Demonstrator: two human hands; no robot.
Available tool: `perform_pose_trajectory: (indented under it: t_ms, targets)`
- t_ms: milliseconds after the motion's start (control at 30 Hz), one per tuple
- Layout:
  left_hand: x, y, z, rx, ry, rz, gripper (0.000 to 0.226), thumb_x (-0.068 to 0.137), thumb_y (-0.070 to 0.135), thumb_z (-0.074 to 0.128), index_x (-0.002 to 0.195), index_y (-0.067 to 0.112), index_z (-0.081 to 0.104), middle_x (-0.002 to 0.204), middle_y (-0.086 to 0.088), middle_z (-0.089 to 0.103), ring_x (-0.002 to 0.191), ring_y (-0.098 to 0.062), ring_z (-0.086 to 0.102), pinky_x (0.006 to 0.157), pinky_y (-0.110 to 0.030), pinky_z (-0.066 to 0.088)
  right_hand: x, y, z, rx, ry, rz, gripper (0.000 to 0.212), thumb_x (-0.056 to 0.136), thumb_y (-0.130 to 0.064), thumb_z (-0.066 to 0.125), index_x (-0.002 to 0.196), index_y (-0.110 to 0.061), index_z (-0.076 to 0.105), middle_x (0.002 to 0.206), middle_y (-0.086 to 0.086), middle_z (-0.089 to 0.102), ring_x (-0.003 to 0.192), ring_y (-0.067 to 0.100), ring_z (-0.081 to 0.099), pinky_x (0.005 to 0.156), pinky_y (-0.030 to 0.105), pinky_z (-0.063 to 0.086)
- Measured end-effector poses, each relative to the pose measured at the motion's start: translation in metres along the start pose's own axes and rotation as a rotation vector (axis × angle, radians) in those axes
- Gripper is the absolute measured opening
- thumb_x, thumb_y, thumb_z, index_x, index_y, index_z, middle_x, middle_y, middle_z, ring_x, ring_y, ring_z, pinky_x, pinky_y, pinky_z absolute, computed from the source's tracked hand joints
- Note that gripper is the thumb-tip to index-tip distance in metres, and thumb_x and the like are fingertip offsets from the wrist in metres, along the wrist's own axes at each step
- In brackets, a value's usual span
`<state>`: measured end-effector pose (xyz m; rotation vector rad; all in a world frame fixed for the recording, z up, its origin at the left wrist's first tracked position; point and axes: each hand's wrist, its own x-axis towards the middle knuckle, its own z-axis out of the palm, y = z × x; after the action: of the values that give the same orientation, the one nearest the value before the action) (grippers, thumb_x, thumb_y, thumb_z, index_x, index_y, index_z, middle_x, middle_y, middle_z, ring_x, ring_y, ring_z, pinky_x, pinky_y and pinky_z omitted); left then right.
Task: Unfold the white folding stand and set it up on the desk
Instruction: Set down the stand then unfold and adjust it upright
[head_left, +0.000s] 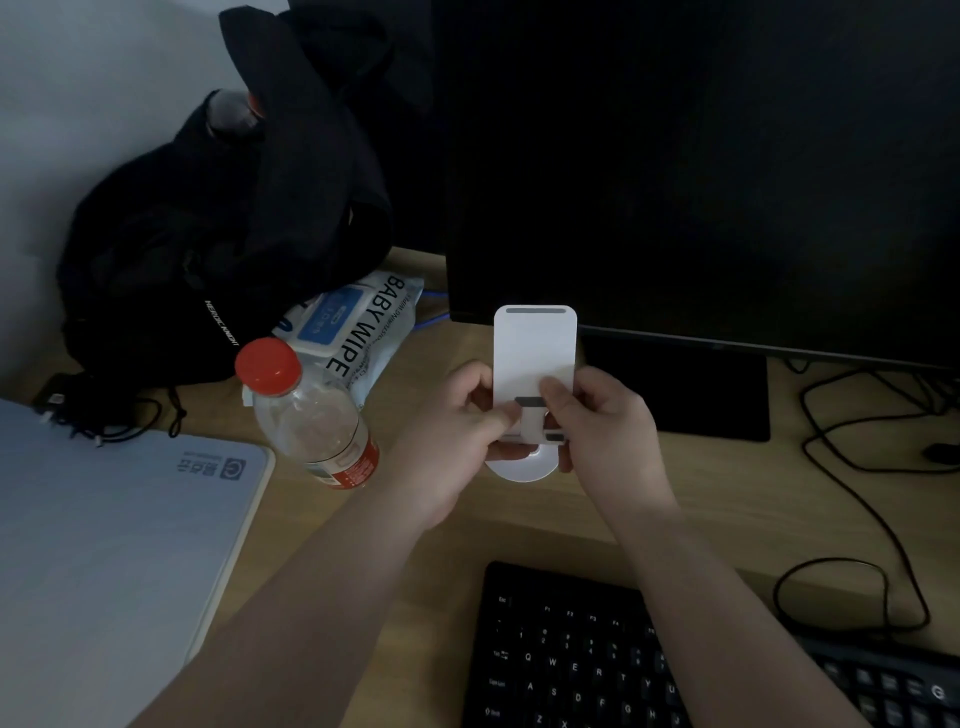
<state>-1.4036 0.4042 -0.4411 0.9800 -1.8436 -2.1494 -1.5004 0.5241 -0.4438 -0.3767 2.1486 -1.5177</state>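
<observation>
The white folding stand (535, 348) is held above the wooden desk (701, 493), in front of the monitor. Its flat rounded back panel points up and away from me, with a grey strip along its top edge. A round white base part shows below my fingers. My left hand (467, 415) grips the stand's lower left side, thumb on the small hinged flap. My right hand (597, 415) grips the lower right side, thumb pressed on the panel near a grey pad. The hinge area is partly hidden by my fingers.
A large dark monitor (701, 156) stands close behind the stand. A black keyboard (571, 660) lies near me. A red-capped clear bottle (311, 415), a baby wipes pack (363, 322), a black bag (208, 234) and a grey laptop (104, 545) sit left. Black cables (857, 467) trail right.
</observation>
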Motion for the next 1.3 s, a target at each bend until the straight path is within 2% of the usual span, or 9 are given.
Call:
perform_pose_trajectory:
  t_ms: [167, 300, 500, 600, 767, 933, 1067, 1133, 1300]
  targets:
    - [-0.001, 0.000, 0.001, -0.080, -0.028, -0.058, 0.021, 0.094, -0.007, 0.061, 0.112, -0.001, 0.067, 0.120, -0.027, 0.066, 0.109, -0.040, 0.073, 0.075, -0.029, 0.062, -0.002, 0.004, 0.002, -0.018, 0.031, 0.003, 0.032, 0.101, -0.023, 0.064, 0.085, 0.005, 0.062, 0.075, 0.021, 0.065, 0.051, 0.008, 0.054, 0.053, 0.029, 0.045]
    - [-0.002, -0.004, 0.000, -0.072, -0.050, -0.054, 0.038, 0.086, -0.016, 0.062, 0.112, 0.011, 0.071, 0.117, -0.020, 0.069, 0.112, -0.037, 0.072, 0.085, -0.034, 0.063, -0.003, 0.005, 0.003, -0.025, 0.057, 0.009, 0.033, 0.101, -0.023, 0.065, 0.082, 0.004, 0.061, 0.064, 0.003, 0.059, 0.050, 0.010, 0.053, 0.052, 0.029, 0.043]
    - [-0.006, -0.001, -0.009, 0.184, -0.037, -0.026, 0.032, 0.092, 0.015, 0.073, 0.121, 0.030, 0.071, 0.112, 0.001, 0.077, 0.104, -0.022, 0.075, 0.095, -0.040, 0.061, -0.002, 0.004, 0.001, -0.005, 0.027, 0.004, 0.034, 0.101, -0.024, 0.064, 0.085, 0.006, 0.061, 0.082, 0.027, 0.067, 0.057, 0.016, 0.055, 0.057, 0.036, 0.046]
    - [-0.006, 0.004, -0.008, 0.422, 0.077, 0.095, 0.027, 0.100, 0.042, 0.062, 0.122, 0.027, 0.071, 0.106, 0.010, 0.075, 0.097, -0.010, 0.073, 0.088, -0.029, 0.057, -0.001, 0.005, 0.000, -0.018, 0.007, 0.007, 0.032, 0.101, -0.024, 0.064, 0.087, 0.005, 0.063, 0.085, 0.029, 0.067, 0.060, 0.022, 0.056, 0.053, 0.034, 0.048]
    - [-0.001, 0.008, -0.002, 0.531, 0.158, 0.233, 0.018, 0.104, 0.034, 0.056, 0.100, 0.023, 0.070, 0.087, 0.006, 0.075, 0.079, -0.007, 0.070, 0.063, -0.017, 0.048, -0.007, 0.006, 0.002, -0.008, 0.005, 0.014, 0.027, 0.102, -0.023, 0.062, 0.089, -0.001, 0.068, 0.084, 0.022, 0.072, 0.057, 0.018, 0.060, 0.047, 0.024, 0.050]
    - [0.012, 0.014, -0.016, 0.612, 0.035, 0.218, 0.024, 0.104, 0.034, 0.055, 0.087, 0.019, 0.065, 0.085, -0.009, 0.073, 0.079, -0.027, 0.070, 0.070, -0.046, 0.052, -0.015, 0.011, 0.019, 0.006, 0.136, -0.013, 0.028, 0.102, -0.026, 0.062, 0.084, -0.005, 0.065, 0.080, 0.020, 0.071, 0.061, 0.023, 0.062, 0.056, 0.045, 0.055]
    - [0.018, 0.020, -0.018, 0.676, 0.015, 0.197, 0.025, 0.105, 0.033, 0.055, 0.086, 0.018, 0.062, 0.063, 0.016, 0.061, 0.053, 0.003, 0.050, 0.050, -0.017, 0.033, -0.026, 0.016, 0.034, 0.000, 0.242, -0.039, 0.025, 0.103, -0.026, 0.061, 0.084, -0.010, 0.063, 0.075, 0.007, 0.070, 0.068, 0.029, 0.071, 0.059, 0.048, 0.060]
    - [0.017, 0.018, -0.016, 0.639, 0.021, 0.181, 0.025, 0.105, 0.032, 0.055, 0.086, 0.020, 0.063, 0.060, 0.025, 0.061, 0.053, 0.008, 0.054, 0.051, -0.015, 0.036, -0.026, 0.018, 0.033, -0.020, 0.220, -0.058, 0.024, 0.103, -0.025, 0.061, 0.084, -0.010, 0.064, 0.076, 0.008, 0.071, 0.067, 0.028, 0.070, 0.057, 0.046, 0.060]
    - [-0.002, -0.001, 0.006, 0.522, 0.252, 0.185, 0.018, 0.103, 0.037, 0.057, 0.091, 0.028, 0.066, 0.076, 0.008, 0.068, 0.064, -0.002, 0.060, 0.056, -0.022, 0.044, -0.002, 0.006, -0.008, 0.003, -0.101, -0.007, 0.026, 0.103, -0.020, 0.063, 0.088, 0.000, 0.067, 0.071, 0.007, 0.067, 0.047, 0.005, 0.058, 0.043, 0.019, 0.047]
